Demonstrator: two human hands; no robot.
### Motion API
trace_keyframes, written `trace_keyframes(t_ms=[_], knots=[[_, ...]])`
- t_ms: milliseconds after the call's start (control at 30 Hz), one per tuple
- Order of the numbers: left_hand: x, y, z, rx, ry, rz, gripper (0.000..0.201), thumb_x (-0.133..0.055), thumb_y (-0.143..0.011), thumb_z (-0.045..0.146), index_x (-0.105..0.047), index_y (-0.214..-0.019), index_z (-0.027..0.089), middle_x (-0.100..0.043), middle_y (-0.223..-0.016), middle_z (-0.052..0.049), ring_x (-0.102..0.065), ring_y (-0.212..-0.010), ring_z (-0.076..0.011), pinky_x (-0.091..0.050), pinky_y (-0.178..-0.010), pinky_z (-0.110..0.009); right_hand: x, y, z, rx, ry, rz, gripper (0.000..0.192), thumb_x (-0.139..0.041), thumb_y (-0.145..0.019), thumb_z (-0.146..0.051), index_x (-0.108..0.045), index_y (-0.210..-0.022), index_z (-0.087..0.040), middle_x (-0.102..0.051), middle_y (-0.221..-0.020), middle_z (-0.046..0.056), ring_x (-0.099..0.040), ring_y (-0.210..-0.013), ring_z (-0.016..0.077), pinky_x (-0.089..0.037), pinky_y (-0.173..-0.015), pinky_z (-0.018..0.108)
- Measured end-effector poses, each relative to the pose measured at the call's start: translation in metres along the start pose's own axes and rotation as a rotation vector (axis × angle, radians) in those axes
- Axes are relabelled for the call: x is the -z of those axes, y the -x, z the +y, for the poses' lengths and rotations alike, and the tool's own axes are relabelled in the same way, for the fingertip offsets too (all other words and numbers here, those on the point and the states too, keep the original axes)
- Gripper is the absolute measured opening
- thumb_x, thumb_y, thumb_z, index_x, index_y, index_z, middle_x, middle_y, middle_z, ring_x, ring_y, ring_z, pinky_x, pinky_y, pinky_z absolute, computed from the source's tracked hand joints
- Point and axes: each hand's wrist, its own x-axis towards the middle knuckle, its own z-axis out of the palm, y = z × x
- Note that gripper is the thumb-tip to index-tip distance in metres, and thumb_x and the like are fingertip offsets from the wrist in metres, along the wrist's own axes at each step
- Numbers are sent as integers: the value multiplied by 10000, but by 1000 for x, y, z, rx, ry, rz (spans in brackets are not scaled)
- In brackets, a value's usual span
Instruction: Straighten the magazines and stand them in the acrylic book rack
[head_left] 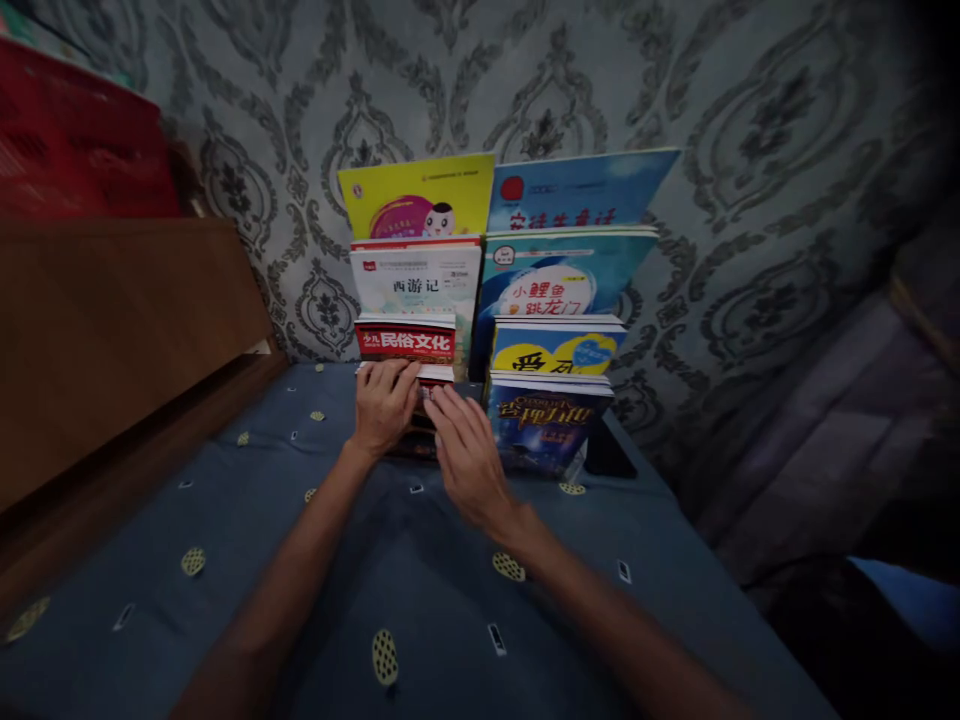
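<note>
At the front of the left row of books, a small dark book (426, 388) shows only its pale top edge and a little of its cover. My left hand (384, 408) grips it at the upper left, fingers bent over the edge and thumb hidden. My right hand (471, 452) rests against its right side, fingers stretched out and close together. Directly behind stands a red-topped book (409, 341). Further back in that row are a white book (420, 285) and a tall yellow book (409, 195).
A second row rises to the right: a dark blue book (544, 425), a yellow-and-blue book (555, 348), a teal book (570, 275) and a blue book (585, 185). A dark flat object (609, 452) lies beside it. Patterned blue cloth (247, 540) covers the surface; a wooden cabinet (127, 340) carries a red crate (82, 140).
</note>
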Motion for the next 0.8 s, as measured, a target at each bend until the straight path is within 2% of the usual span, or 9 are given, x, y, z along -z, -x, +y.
trace_keyframes(t_ms=[133, 300, 567, 800], knots=[[3, 0, 0, -43, -33, 14, 295, -429, -999, 232, -649, -1178, 152, -710, -1067, -129, -631, -975, -237, -384, -924, -402, -9, -21, 10, -10, 152, -37, 509, -321, -999, -130, -397, -1502, -128, -481, -1528, 142, -363, -1466, 245, -309, -1188, 521], [5, 2, -10, -80, -9, 29, 278, -435, -998, 190, -637, -1184, 152, -727, -1091, -101, -641, -1003, -216, -356, -982, -408, -14, -22, 14, -6, 234, -61, 542, -323, -995, -127, -334, -1537, -142, -484, -1526, 141, -372, -1460, 237, -296, -1190, 511], [8, 14, -50, 28, -1, 113, 228, -438, -977, 203, -654, -1045, 178, -703, -995, -99, -594, -932, -239, -392, -944, -428, -14, -22, 15, -1, 234, -79, 570, -327, -995, -146, -273, -1562, -157, -472, -1534, 145, -377, -1453, 250, -306, -1182, 505], [7, 17, -50, 146, 111, 113, 242, -396, -987, 217, -634, -1007, 179, -659, -1001, -113, -550, -938, -251, -434, -858, -402, -16, -23, 15, 3, 253, -72, 561, -323, -993, -131, -295, -1552, -155, -493, -1515, 153, -412, -1429, 253, -340, -1160, 506]])
